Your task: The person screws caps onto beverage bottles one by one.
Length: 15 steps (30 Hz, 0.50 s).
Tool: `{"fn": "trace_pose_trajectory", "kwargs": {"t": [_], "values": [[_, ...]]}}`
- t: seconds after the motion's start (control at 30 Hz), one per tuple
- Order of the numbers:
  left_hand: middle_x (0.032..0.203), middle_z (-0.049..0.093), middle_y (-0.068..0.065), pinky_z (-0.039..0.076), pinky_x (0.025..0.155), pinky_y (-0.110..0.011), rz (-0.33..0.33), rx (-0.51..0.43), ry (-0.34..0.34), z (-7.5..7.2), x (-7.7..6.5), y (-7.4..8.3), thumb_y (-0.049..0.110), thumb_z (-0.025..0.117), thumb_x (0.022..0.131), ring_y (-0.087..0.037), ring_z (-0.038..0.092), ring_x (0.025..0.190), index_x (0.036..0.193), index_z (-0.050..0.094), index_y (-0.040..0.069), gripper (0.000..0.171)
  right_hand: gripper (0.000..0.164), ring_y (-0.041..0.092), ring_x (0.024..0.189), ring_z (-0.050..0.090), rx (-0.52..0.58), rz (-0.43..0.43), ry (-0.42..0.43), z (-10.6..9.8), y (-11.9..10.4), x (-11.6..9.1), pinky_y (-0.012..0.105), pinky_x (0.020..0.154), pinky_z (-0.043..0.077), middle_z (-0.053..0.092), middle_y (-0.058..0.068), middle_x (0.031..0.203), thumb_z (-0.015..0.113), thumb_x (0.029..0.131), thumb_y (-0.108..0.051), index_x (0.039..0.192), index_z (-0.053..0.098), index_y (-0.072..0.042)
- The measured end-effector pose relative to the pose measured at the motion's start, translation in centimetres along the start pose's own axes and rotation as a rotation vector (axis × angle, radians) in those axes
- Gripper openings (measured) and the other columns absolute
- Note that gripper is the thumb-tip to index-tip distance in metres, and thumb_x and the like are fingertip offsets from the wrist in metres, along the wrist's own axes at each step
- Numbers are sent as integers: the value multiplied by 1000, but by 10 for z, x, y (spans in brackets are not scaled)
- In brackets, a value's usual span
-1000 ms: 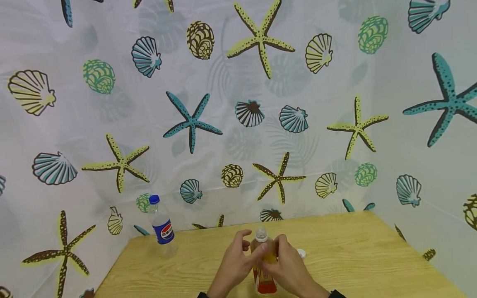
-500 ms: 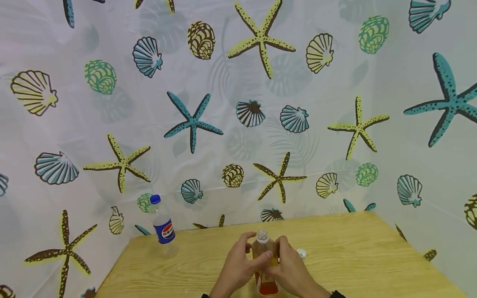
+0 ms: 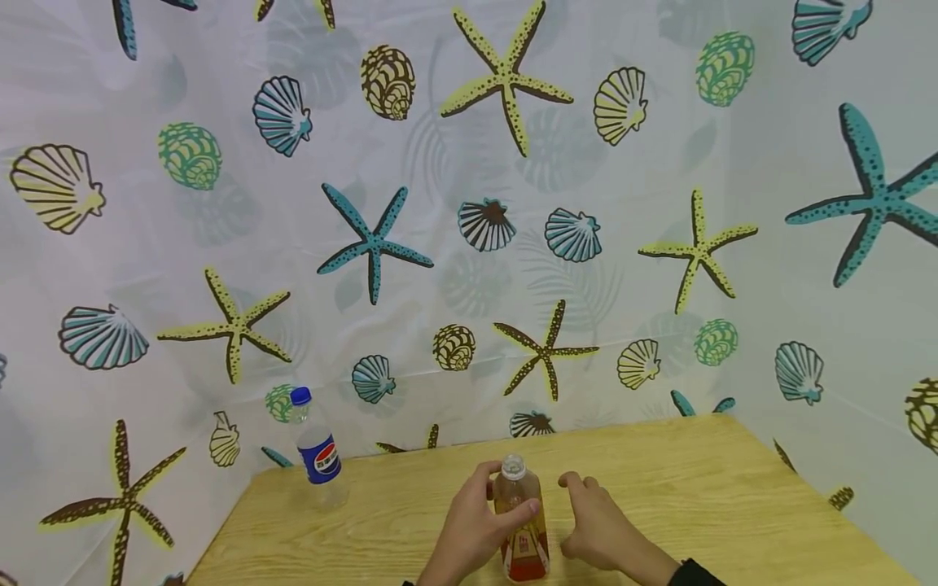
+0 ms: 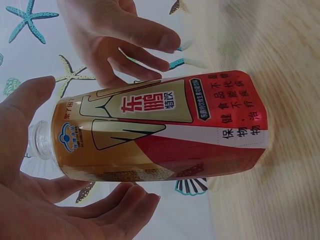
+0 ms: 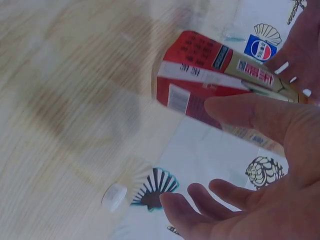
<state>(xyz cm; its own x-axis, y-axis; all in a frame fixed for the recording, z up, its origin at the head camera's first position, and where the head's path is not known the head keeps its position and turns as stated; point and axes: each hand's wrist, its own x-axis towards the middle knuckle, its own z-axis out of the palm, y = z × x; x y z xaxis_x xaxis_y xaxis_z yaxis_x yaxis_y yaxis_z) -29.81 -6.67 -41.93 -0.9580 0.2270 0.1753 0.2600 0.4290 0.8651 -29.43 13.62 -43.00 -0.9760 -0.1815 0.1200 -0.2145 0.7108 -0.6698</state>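
Note:
An uncapped drink bottle [image 3: 524, 547] with a red and gold label stands upright near the table's front edge. Its clear neck [image 4: 40, 140] shows bare threads. My left hand [image 3: 475, 521] holds it round the upper body, thumb across the front and fingers on the far left side. To the right of the bottle, my right hand [image 3: 597, 525] is apart from it, fingers loosely bent with nothing in them. A white bottle cap [image 5: 114, 196] lies on the table beyond the right fingertips in the right wrist view; the right hand hides it in the head view.
A clear bottle with a blue cap and blue Pepsi label [image 3: 320, 460] stands at the table's back left. Behind the wooden table [image 3: 689, 488] hangs a white cloth [image 3: 454, 106] printed with shells and starfish, also on both sides.
My right hand has let go of the bottle and moved right, covering the cap in the head view. The left hand stays round the bottle, which remains in place.

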Motion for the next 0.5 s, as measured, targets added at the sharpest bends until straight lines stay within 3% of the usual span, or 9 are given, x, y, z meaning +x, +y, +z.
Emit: {"fn": "trace_pose_trajectory", "kwargs": {"t": [0.33,0.5], "values": [[107,68,-2,57,75,-39,-24,-31,30,0,2,-2,48,82,83,-15,65,94,128,57,13,62,57,33,89,57,-80,61,66,-5,35,16,44,69,50,56,28,106,72,70,1,122,52,11],[100,66,1,56,72,-37,-21,-41,34,0,4,-7,49,84,80,-14,63,88,118,61,17,55,46,34,83,59,-165,77,124,-3,47,26,47,67,51,58,27,100,74,81,-6,118,54,13]]}}
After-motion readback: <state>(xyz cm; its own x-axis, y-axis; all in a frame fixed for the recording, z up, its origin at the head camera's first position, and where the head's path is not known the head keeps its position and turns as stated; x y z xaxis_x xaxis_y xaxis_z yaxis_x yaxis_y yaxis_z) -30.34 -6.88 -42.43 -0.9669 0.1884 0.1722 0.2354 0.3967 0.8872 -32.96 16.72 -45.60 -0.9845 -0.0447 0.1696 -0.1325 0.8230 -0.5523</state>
